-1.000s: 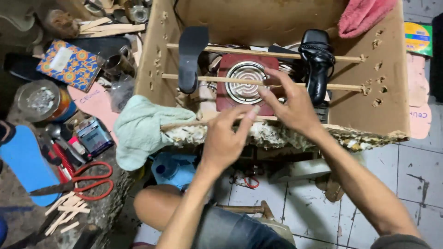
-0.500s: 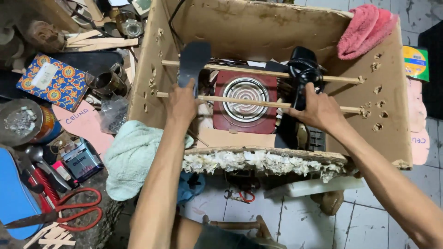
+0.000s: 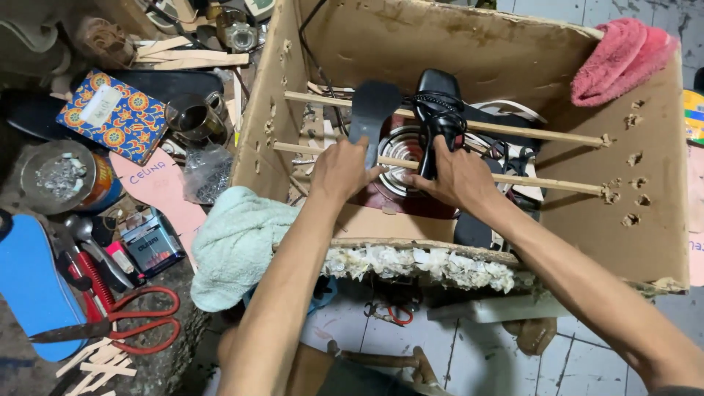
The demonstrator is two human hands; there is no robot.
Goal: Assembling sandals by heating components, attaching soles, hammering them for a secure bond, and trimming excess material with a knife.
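- The left hand has its fingers curled onto the lower end of a dark shoe sole; how firmly it pinches it cannot be told.
- The right hand is closed around the lower part of a black strappy shoe, thumb towards the middle.
- Sole and shoe lie side by side, close together, across two wooden sticks that run through the walls of a big cardboard box.
- Under the sticks, on the box floor, sits a small red stove with a round coil.
- A pink towel hangs over the box's far right corner, and a pale green cloth drapes over its near left corner.
- Left of the box lie red scissors, a patterned box and a tin of bits.
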